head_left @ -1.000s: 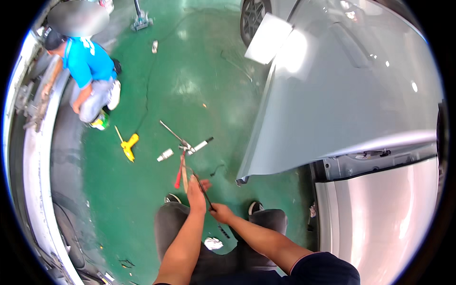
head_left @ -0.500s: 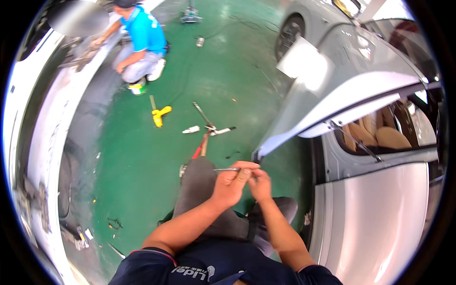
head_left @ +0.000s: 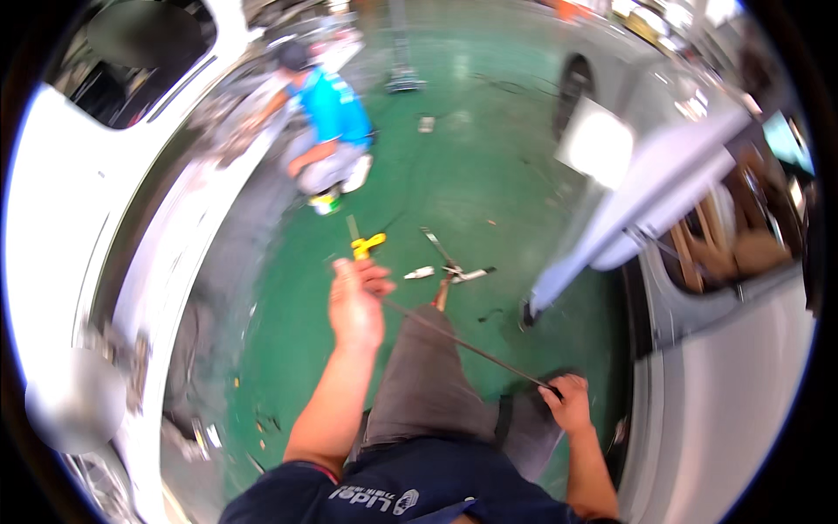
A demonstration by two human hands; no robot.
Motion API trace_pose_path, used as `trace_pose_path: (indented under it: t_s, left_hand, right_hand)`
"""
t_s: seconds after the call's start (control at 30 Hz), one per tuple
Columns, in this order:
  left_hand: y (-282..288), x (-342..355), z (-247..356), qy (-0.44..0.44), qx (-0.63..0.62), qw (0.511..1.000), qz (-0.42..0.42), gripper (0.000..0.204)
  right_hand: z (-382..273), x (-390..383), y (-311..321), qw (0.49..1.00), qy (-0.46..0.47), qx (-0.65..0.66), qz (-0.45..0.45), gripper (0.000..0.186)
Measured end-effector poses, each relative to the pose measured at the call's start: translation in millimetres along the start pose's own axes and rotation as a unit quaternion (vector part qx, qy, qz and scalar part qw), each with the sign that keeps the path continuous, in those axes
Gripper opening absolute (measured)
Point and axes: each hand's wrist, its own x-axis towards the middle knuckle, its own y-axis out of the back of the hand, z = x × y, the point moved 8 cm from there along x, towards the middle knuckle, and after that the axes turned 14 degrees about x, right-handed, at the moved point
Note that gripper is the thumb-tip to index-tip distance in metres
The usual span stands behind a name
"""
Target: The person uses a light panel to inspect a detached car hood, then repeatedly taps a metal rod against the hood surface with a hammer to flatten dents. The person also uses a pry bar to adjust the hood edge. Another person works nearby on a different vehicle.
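A long thin metal rod slants across my lap, running from my left hand down to my right. My right hand is closed on its dark end, over my right knee. Higher up and to the left, my left hand has its fingers bent around the far end of the rod; blur hides the exact tip. Beyond my left hand a yellow glue gun with a pale stick lies on the green floor. Near my left knee are a small white bottle and a metal tool with a black-tipped handle.
On the right stands a grey car with its open door reaching toward me. A white car body panel runs along the left. A co-worker in a blue shirt crouches ahead, beside a small can.
My hands were together in front of my knees; now they are far apart, the left up and leftward, the right down and rightward, with the rod stretched between. The view has turned left.
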Motion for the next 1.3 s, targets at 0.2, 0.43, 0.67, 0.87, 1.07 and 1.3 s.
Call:
trace_pose_path:
  t_s: [0.2, 0.43, 0.67, 0.87, 1.07, 1.3]
  left_hand:
    - [30, 29, -71, 0.109, -0.012, 0.994, -0.004, 0.061]
    - [-61, -12, -132, 0.223, 0.322, 0.897, -0.207, 0.047]
    - [-38, -54, -189, 0.294, 0.422, 0.839, -0.174, 0.043]
    - [-92, -85, -225, 0.267, 0.498, 0.794, -0.224, 0.040]
    - [-142, -110, -243, 0.242, 0.517, 0.769, -0.289, 0.042]
    - [-150, -106, -274, 0.232, 0.495, 0.773, -0.322, 0.042]
  right_hand:
    - [-5, -50, 41, 0.956, -0.074, 0.230, -0.164, 0.021]
    - [42, -130, 172, 0.925, -0.256, 0.272, -0.072, 0.025]
    - [49, -249, 314, 0.916, -0.362, 0.132, 0.115, 0.020]
    - [56, -250, 343, 0.928, -0.266, 0.019, 0.261, 0.022]
    - [40, -161, 345, 0.937, -0.177, -0.167, 0.252, 0.019]
    - [-3, -46, 337, 0.914, -0.083, -0.369, 0.145, 0.011]
